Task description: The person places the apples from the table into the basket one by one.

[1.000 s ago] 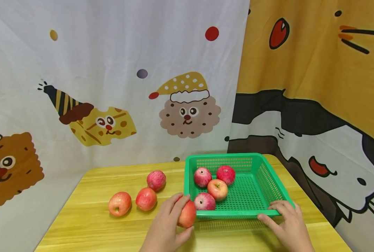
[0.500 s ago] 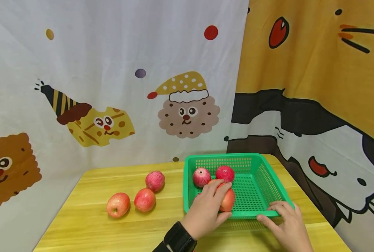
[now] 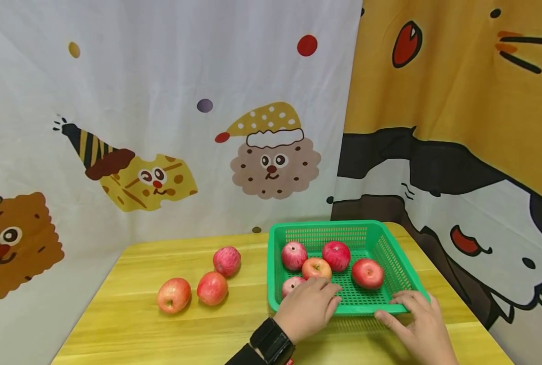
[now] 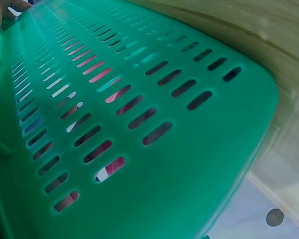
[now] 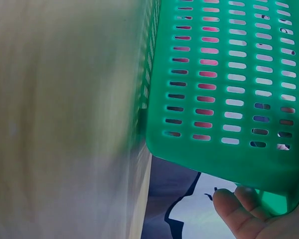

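Observation:
My left hand (image 3: 308, 306) hangs over the front rim of the green plastic basket (image 3: 362, 308), its fingers loose and holding nothing. Partly behind those fingers is a striped apple (image 3: 291, 285). A yellowish-red apple (image 3: 316, 268) lies just beyond the hand, with two more apples, one striped (image 3: 294, 255) and one deep red (image 3: 336, 255), farther back. Apart on the right of the basket floor sits a red apple (image 3: 368, 274). My right hand (image 3: 419, 324) grips the basket's front right corner, fingers over the rim and thumb outside; the right wrist view shows this hand (image 5: 246, 214) beside the slotted wall.
Three apples lie on the wooden table (image 3: 129, 324) left of the basket: one at the back (image 3: 227, 261), one in the middle (image 3: 212, 288) and one farthest left (image 3: 174, 295). Printed curtains (image 3: 161, 76) stand right behind the table.
My left hand carried a red apple from left of the basket into its right side and let go. The deep red apple at the back shifted slightly right. My right hand stayed on the rim.

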Available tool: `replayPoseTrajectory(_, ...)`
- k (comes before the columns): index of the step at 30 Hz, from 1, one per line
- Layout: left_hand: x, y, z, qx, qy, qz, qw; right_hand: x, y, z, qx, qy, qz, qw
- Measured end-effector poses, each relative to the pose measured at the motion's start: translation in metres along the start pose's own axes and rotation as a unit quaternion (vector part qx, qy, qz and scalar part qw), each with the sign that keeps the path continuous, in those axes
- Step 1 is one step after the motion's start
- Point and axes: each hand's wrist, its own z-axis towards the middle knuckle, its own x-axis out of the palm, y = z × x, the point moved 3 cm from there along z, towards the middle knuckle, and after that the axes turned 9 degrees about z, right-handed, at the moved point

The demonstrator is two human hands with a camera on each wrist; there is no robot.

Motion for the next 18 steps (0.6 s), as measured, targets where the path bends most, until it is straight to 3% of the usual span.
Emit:
replayPoseTrajectory(8,0.001,0.0,-0.001,-0.002,-0.003,0.01,0.9999,0.001,-0.002,0.0,-0.006,-0.001,0.013,0.9999)
replayPoseTrajectory(18,0.001,0.0,-0.002,-0.001,-0.001,0.005,1.0,0.003,0.013,-0.001,-0.027,0.029,-0.032,0.9987)
